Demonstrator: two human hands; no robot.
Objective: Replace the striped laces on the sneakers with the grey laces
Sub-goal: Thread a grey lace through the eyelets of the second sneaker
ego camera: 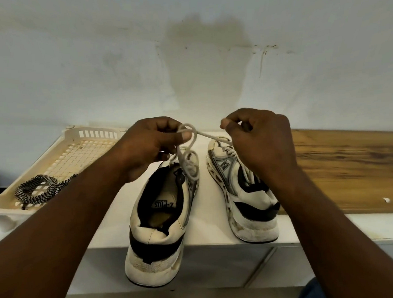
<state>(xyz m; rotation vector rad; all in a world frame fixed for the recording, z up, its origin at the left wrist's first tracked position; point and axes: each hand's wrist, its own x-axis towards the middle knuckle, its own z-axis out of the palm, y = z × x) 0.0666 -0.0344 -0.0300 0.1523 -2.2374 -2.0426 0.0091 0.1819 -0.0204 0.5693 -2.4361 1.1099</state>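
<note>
- Tying off looks like the step in hand: the grey lace (191, 135) is strung up between both hands, above the toe end of the left sneaker (157, 220).
- What the next pull turns on: the free strand runs roughly 9-to-3 across the view, from a loop at the left hand (151, 147) over to the right hand (262, 142). The sneaker's long axis runs 6-to-12, heel toward the person. Both hands are about equally near the knot, with the left one right on the loop.
- The left hand has its fingers curled, thumb and forefinger pinching that loop.
- The right hand is curled round the other end, at 3 o'clock from the loop. It hovers over the right sneaker (246, 192), which looks already laced in grey. Its exact pinch is partly hidden by the fingers.
- The hands are apart, with the lace stretched between them.
- The striped laces (36, 192) are heaped in the cream basket (93, 132) out at 9 o'clock, so I'd guess it's nearly done.
</note>
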